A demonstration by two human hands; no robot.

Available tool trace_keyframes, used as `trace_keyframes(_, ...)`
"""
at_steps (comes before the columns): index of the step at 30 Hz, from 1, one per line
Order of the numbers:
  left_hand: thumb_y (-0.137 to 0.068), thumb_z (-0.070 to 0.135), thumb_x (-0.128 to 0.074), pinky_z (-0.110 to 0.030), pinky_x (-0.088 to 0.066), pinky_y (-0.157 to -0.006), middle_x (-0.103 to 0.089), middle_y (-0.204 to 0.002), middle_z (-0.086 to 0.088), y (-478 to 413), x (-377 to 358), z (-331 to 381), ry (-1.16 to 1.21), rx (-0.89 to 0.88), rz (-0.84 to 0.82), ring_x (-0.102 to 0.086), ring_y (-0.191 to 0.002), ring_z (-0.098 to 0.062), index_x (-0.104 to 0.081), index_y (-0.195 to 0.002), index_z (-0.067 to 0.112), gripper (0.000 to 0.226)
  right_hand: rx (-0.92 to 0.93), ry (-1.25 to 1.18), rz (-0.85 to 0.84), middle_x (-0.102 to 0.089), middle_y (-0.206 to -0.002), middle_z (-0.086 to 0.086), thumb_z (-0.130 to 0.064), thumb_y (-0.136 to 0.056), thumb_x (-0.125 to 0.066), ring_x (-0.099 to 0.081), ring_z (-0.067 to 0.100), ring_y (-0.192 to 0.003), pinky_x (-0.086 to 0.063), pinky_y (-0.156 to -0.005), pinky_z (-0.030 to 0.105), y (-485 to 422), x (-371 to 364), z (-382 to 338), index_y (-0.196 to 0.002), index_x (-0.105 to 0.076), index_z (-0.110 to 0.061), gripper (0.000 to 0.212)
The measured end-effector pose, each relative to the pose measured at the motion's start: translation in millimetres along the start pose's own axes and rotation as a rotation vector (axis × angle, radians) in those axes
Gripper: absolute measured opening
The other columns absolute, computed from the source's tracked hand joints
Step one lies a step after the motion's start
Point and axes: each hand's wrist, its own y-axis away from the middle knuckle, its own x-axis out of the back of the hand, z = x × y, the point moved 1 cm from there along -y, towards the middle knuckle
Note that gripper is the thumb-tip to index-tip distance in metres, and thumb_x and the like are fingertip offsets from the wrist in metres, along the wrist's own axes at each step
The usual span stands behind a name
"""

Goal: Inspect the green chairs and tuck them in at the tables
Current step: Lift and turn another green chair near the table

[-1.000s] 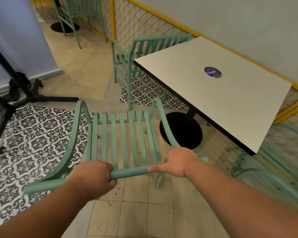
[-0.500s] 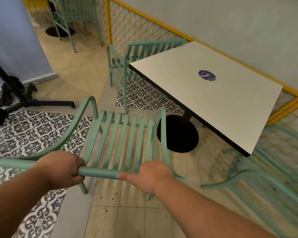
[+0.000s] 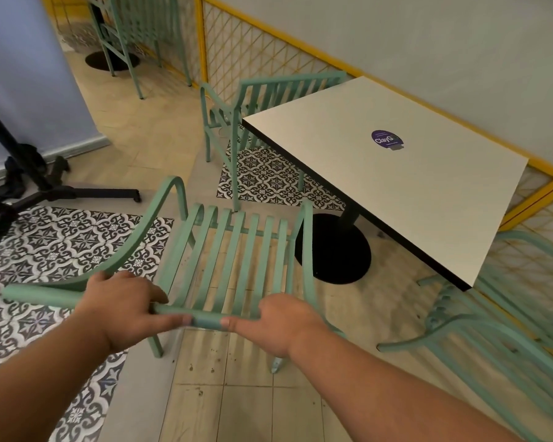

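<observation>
Currently the left hand and right hand each grasp the top rail of the chair, which stands near the table, seat not yet under the top. Push evenly with both, square to the table edge, steering the legs past the black base

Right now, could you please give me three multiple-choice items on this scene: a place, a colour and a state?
1. Where is the round sticker? A floor; B tabletop; C chair seat.
2. What colour is the table's round base? A black; B yellow; C green.
3. Which hands grip the near chair's top rail? A neither; B left only; C left hand and right hand.
1 B: it lies on the white top. 2 A: the disc is black. 3 C: both curl round the rail.
</observation>
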Motion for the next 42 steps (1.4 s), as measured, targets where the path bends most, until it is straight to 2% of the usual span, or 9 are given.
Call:
trace_keyframes(2, -0.065, 0.101, -0.002, -0.042, -0.036, -0.093, -0.062, -0.103, 0.024, 8, -1, 20, 0.092, 0.046, 0.051, -0.051, -0.108, -0.006, -0.066, -0.110, 0.047, 0.095, 0.029, -0.042, 0.002, -0.066, -0.080, 0.000, -0.097, -0.072, -0.042, -0.067, 0.020, -0.074, -0.056, -0.068, 0.038, 1, 0, 0, -0.084, -0.067, -0.017, 0.084)
trace_keyframes(7, -0.086, 0.077, -0.021, -0.057, -0.032, -0.103, -0.064, -0.072, 0.010, -7, 7, 97, 0.117, 0.217, -0.096, -0.058, -0.080, -0.009, -0.069, -0.083, 0.033, 0.066, 0.126, -0.281, -0.023, -0.067, -0.086, -0.004, -0.062, -0.082, -0.064, -0.066, 0.016, -0.082, -0.058, -0.078, 0.042, -7, 4, 14, -0.076, -0.066, -0.027, 0.036)
trace_keyframes(9, -0.088, 0.068, -0.026, -0.049, -0.038, -0.096, -0.064, -0.074, 0.006, -17, 7, 107, 0.105, 0.218, -0.145, -0.058, -0.074, -0.012, -0.066, -0.079, 0.027, 0.057, 0.159, -0.329, -0.058, -0.070, -0.093, -0.007, -0.054, -0.085, -0.069, -0.066, 0.010, -0.089, -0.059, -0.083, 0.036, -12, 7, 20, -0.085, -0.073, -0.028, 0.026)
trace_keyframes(14, -0.086, 0.066, -0.030, -0.033, -0.053, -0.071, -0.064, -0.068, 0.003, -19, -1, 105, 0.090, 0.195, -0.048, -0.060, -0.065, -0.012, -0.065, -0.072, 0.025, 0.056, 0.176, -0.184, -0.292, -0.070, -0.116, -0.010, -0.075, -0.081, -0.065, -0.062, 0.013, -0.111, -0.049, -0.105, 0.041, -21, 24, 46, -0.113, -0.077, -0.035, 0.053)
trace_keyframes(18, -0.088, 0.064, -0.029, -0.030, -0.050, -0.065, -0.063, -0.066, 0.004, -18, 0, 106, 0.073, 0.159, -0.008, -0.059, -0.063, -0.011, -0.064, -0.071, 0.026, 0.055, 0.052, -0.073, -0.423, -0.068, -0.112, -0.005, -0.110, -0.048, -0.042, -0.063, 0.019, -0.108, -0.047, -0.106, 0.043, -25, 25, 81, -0.101, -0.072, -0.033, 0.098)
trace_keyframes(22, -0.087, 0.063, -0.030, -0.031, -0.054, -0.068, -0.062, -0.065, 0.004, -17, -2, 103, 0.086, 0.142, 0.024, -0.059, -0.062, -0.010, -0.064, -0.069, 0.025, 0.054, -0.051, -0.159, -0.450, -0.062, -0.135, -0.006, -0.112, -0.029, -0.047, -0.058, 0.015, -0.120, -0.042, -0.106, 0.038, -34, 16, 88, -0.132, -0.068, -0.034, 0.131)
trace_keyframes(32, -0.083, 0.065, -0.033, -0.027, -0.053, -0.062, -0.063, -0.065, 0.004, -15, -5, 88, 0.082, 0.118, 0.050, -0.059, -0.062, -0.007, -0.067, -0.070, 0.024, 0.055, -0.092, -0.243, -0.490, -0.068, -0.130, -0.001, -0.108, -0.032, -0.054, -0.063, 0.016, -0.114, -0.044, -0.108, 0.037, -27, 5, 73, -0.128, -0.071, -0.027, 0.127)
trace_keyframes(37, -0.080, 0.066, -0.033, -0.026, -0.046, -0.057, -0.064, -0.065, 0.003, -12, -7, 68, 0.054, 0.081, 0.036, -0.059, -0.063, -0.006, -0.068, -0.072, 0.025, 0.054, -0.083, -0.267, -0.523, -0.057, -0.146, 0.002, -0.089, -0.080, -0.048, -0.055, 0.017, -0.122, -0.038, -0.096, 0.033, -12, 2, 52, -0.146, -0.058, -0.027, 0.091)
trace_keyframes(42, -0.080, 0.066, -0.034, -0.025, -0.034, -0.049, -0.064, -0.066, 0.001, -9, -2, 52, 0.000, 0.041, 0.022, -0.058, -0.063, -0.007, -0.069, -0.077, 0.024, 0.055, -0.037, -0.275, -0.499, -0.061, -0.143, -0.001, -0.110, -0.045, -0.043, -0.056, 0.019, -0.127, -0.041, -0.107, 0.038, -13, -19, 38, -0.138, -0.064, -0.032, 0.123)
